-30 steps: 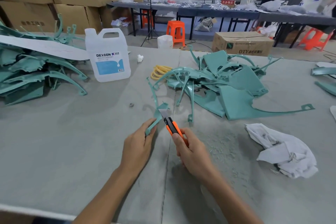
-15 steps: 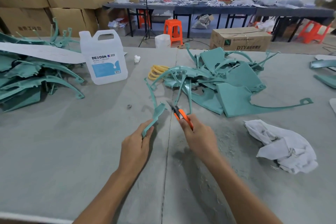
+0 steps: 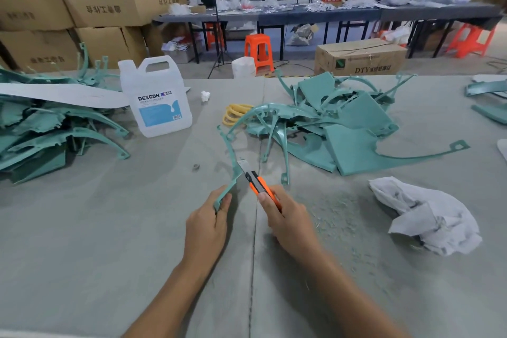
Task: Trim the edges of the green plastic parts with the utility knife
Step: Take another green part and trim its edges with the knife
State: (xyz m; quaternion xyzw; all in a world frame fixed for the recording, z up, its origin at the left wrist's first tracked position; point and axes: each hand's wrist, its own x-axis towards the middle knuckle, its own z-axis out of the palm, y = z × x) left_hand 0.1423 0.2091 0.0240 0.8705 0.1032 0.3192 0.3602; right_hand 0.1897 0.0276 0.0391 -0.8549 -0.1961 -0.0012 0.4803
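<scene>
1. The left hand (image 3: 210,223) is pinching the near end of a thin, curved green plastic part (image 3: 229,145), fingers and thumb curled round the flat tab just above the grey table (image 3: 109,228).
2. The right hand (image 3: 288,221) is wrapped round the orange utility knife (image 3: 258,182) with one finger laid along its top. The blade is out and lies against the strip's inner edge, just beyond the left hand.
3. The part looks feather-light. It is a slim rib that rises off the table and arcs away toward the heap of green parts (image 3: 354,129) on the right, so I'd expect it to flex and spring under the blade.
4. My guess is that the sensible hold is where it is now, low on the tab and close to the cut, so the rib stays stiff where the knife bites.
5. I'd watch those left fingertips, which are near the blade's line. The smooth moulded plastic could let the edge skid.
6. Pale shavings (image 3: 337,217) are scattered on the table by the right wrist, so the flash seems to pare off thin and soft.
7. A crumpled white rag (image 3: 428,217) lies further right. A DEXCON jug (image 3: 157,99) stands back left beside another stack of green parts (image 3: 41,129).
</scene>
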